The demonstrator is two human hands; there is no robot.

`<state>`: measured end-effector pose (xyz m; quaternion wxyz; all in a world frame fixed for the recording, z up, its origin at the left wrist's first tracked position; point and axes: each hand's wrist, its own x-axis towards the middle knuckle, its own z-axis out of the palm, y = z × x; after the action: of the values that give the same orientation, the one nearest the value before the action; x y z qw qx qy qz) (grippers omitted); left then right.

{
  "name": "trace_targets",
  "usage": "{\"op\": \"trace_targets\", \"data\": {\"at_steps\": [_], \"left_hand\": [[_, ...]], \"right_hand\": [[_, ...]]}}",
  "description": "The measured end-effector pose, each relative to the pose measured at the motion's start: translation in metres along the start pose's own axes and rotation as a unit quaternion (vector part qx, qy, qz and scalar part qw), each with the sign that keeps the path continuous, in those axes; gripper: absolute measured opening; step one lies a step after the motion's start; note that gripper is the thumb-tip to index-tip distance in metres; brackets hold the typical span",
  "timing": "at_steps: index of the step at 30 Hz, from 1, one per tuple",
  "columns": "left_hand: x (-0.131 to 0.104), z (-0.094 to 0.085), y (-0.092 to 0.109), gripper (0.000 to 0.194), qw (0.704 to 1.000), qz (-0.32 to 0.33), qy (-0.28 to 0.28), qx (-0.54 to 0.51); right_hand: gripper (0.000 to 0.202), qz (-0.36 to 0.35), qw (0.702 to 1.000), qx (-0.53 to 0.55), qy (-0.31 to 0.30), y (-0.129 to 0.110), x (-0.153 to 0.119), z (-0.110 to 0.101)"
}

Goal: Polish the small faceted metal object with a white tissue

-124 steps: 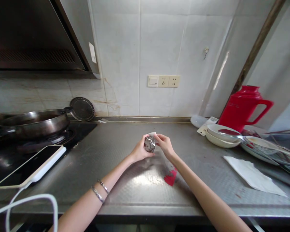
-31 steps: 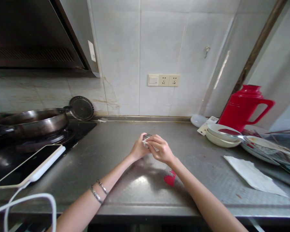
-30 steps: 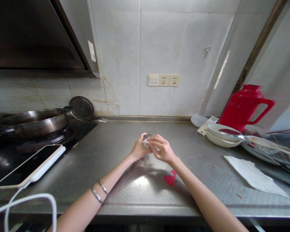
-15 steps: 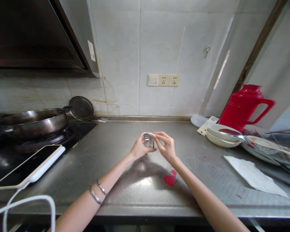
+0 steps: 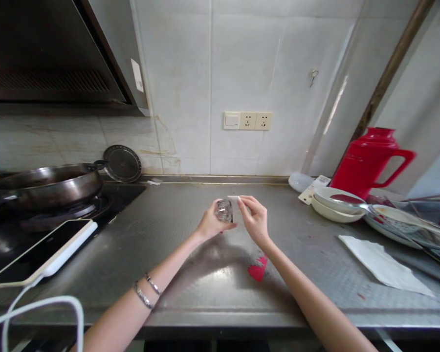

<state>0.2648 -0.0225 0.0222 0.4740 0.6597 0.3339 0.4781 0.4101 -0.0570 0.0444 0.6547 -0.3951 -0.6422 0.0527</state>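
Silvery object [image 5: 225, 211]: possible slip or torn strip

Left hand [image 5: 209, 226] wraps the object above the metal desk [image 5: 176, 210]; Right hand [image 5: 256, 222] pinches a white strip [image 5: 233, 199] beside it. Hands close, apart. Hard tug could tear strip or twist object loose, dropping it. Low right forearm might shift the red piece [image 5: 256, 272]. Near left, white cable [image 5: 68, 299] could snag the left forearm.

Visible items by kind: 1 left hand [image 5: 210, 224]; 1 right hand [image 5: 255, 220]; 1 small shiny object [image 5: 225, 211]; 1 white slip [image 5: 233, 199]; 2 bracelets [image 5: 143, 296]; 1 phone [image 5: 40, 252]; 1 wide pan [image 5: 55, 190]; 1 dark disc [image 5: 122, 164]; 1 wall switch [image 5: 232, 121]; 2 sockets [image 5: 248, 121]; 1 red flask [image 5: 366, 164]; 2 stacked bowls [image 5: 335, 213]; 1 white sheet [image 5: 385, 266]; 1 red scrap [image 5: 256, 272].
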Motion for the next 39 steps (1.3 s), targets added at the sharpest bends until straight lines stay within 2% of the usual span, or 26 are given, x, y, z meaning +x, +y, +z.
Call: {"op": "trace_targets", "data": {"at_steps": [3,8,11,16,22,26,30,32,35,39], "left_hand": [[-0.002,0.002,0.000,0.082,1.000,0.029,-0.003,0.005],[-0.001,0.001,-0.002,0.087,0.999,0.045,-0.007,0.013],[0.000,-0.001,-0.003,0.092,1.000,0.026,-0.014,-0.005],[0.001,-0.004,-0.007,0.096,0.999,0.018,-0.019,-0.020],[0.001,-0.005,-0.007,0.097,0.998,0.046,-0.037,0.020],[0.002,-0.008,-0.004,0.091,0.991,0.107,-0.071,0.047],[0.001,-0.016,0.001,0.123,0.973,0.147,-0.050,0.169],[-0.001,-0.020,0.004,0.130,0.960,0.151,-0.032,0.233],[-0.003,-0.023,0.005,0.128,0.947,0.165,-0.033,0.275],[-0.003,-0.018,-0.002,0.116,0.948,0.159,-0.041,0.273]], "right_hand": [[0.027,0.067,0.997,0.038,-0.019,0.009,0.001,0.003],[0.031,0.152,0.973,0.120,-0.129,0.011,0.000,0.006],[0.040,0.166,0.957,0.152,-0.182,0.008,-0.002,0.007],[0.058,0.150,0.950,0.171,-0.214,0.008,-0.003,0.008],[0.059,0.151,0.950,0.180,-0.207,0.009,-0.003,0.008],[0.059,0.163,0.954,0.171,-0.183,0.008,-0.002,0.008],[0.052,0.200,0.949,0.174,-0.171,0.005,0.001,0.006],[0.049,0.242,0.937,0.185,-0.173,0.005,0.003,0.005],[0.047,0.283,0.923,0.194,-0.172,0.004,0.004,0.005],[0.048,0.322,0.905,0.206,-0.186,0.002,0.004,0.006]]}}
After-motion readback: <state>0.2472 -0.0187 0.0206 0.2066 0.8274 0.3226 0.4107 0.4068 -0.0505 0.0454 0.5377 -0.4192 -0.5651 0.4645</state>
